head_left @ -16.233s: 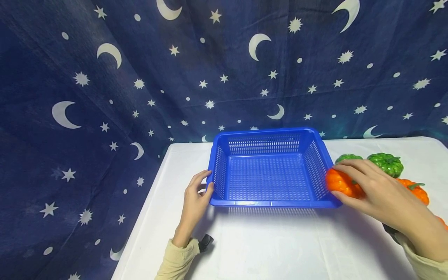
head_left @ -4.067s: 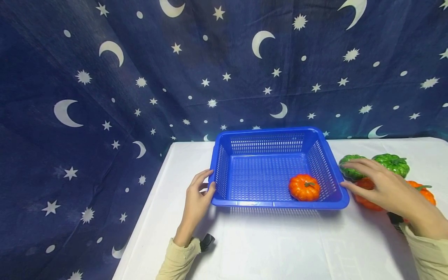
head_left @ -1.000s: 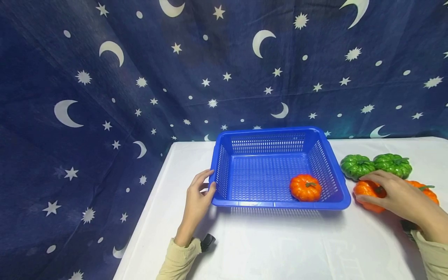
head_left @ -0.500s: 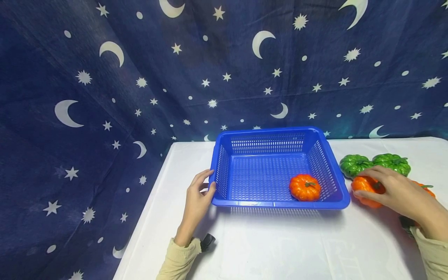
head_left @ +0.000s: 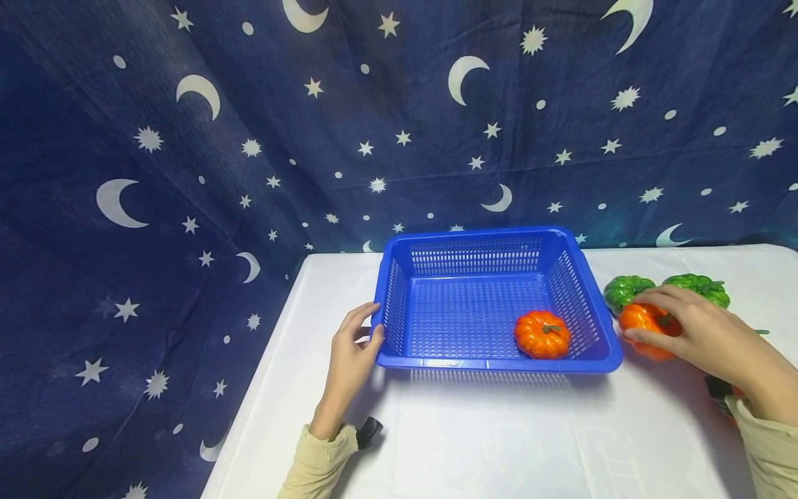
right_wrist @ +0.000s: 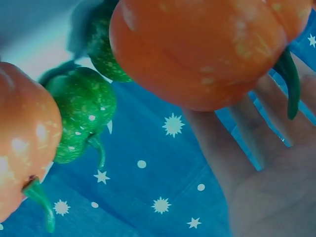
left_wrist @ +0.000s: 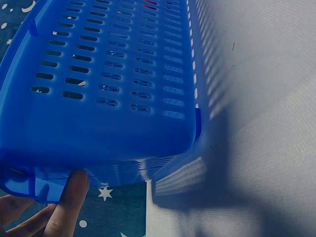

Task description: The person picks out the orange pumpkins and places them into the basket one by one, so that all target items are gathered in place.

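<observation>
My right hand [head_left: 707, 336] holds an orange toy pumpkin [head_left: 642, 326] between thumb and fingers, just outside the right end of the blue plastic basket [head_left: 474, 364]. In the right wrist view this pumpkin [right_wrist: 197, 54] fills the top, its green stem beside my fingers. My left hand [head_left: 350, 350] is at the basket's left rim; the left wrist view has the thumb [left_wrist: 71, 197] against the basket's end and the other fingers partly out of frame. Another orange pumpkin [head_left: 541, 335] lies inside the basket, near its front right corner.
Two green pumpkins [head_left: 626, 291] sit behind the right hand, partly covered. An orange pumpkin [right_wrist: 24, 143] beside them is mostly hidden in the head view. The white table [head_left: 486, 430] ends at a dark blue curtain [head_left: 424, 138] with moons and stars.
The held pumpkin has moved left towards the basket with my right hand, now overlapping a green one in view. Long before, the basket had nothing inside. My left hand stays put.
</observation>
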Tool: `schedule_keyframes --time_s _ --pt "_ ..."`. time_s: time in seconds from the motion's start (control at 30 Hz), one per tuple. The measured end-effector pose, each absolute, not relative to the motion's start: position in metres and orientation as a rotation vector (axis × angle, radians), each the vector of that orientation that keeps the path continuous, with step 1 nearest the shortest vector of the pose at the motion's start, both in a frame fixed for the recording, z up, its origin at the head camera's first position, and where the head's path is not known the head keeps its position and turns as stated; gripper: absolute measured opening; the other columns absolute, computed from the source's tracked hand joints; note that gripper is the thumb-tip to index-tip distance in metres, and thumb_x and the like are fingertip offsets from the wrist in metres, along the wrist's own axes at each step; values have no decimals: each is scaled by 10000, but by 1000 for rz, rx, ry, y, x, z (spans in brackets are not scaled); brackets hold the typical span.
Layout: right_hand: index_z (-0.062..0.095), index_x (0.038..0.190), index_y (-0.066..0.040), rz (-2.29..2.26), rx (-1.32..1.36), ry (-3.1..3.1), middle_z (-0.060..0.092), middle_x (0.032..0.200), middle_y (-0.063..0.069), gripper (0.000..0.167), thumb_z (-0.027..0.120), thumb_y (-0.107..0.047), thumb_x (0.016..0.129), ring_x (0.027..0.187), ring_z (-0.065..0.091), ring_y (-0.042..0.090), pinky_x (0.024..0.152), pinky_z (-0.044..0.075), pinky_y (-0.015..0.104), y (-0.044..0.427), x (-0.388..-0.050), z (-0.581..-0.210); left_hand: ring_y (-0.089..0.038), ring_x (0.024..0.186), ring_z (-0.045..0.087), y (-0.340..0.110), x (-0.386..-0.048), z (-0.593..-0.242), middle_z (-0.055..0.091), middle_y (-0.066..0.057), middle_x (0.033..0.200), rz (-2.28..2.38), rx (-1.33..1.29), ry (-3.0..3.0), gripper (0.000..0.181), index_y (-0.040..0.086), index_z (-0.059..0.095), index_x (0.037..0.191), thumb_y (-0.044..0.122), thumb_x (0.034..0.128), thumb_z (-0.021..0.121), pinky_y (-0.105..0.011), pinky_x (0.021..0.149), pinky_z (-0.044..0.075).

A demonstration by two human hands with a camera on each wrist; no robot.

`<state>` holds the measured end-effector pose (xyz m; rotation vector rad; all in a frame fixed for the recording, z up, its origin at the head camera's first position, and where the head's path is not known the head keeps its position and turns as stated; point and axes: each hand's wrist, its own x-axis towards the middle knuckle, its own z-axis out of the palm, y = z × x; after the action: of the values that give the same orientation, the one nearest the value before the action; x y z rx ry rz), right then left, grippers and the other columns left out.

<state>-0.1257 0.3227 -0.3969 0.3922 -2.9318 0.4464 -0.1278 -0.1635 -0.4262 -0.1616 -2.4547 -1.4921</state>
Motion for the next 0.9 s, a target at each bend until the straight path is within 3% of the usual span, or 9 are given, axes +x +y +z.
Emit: schedule_keyframes --time_s 0.33,0.9 --pt "656 1170 -57 443 385 -2939 573 1221 257 549 806 -434 801 1076 522 462 813 440 738 319 -127 -384 -260 937 698 -164 -127 -425 564 -76 1396 -1484 -154 -2463 369 104 636 1312 76 945 648 -236 744 604" --pt "619 1216 2 417 352 -2959 521 1261 292 643 768 -487 826 1075 498 478 819 435 746 315 -129 -370 -263 932 699 -163 -126 -424 564 -87 1392 -1490 -163 -2460 368 91 635 1311 68 944 644 -222 737 600"
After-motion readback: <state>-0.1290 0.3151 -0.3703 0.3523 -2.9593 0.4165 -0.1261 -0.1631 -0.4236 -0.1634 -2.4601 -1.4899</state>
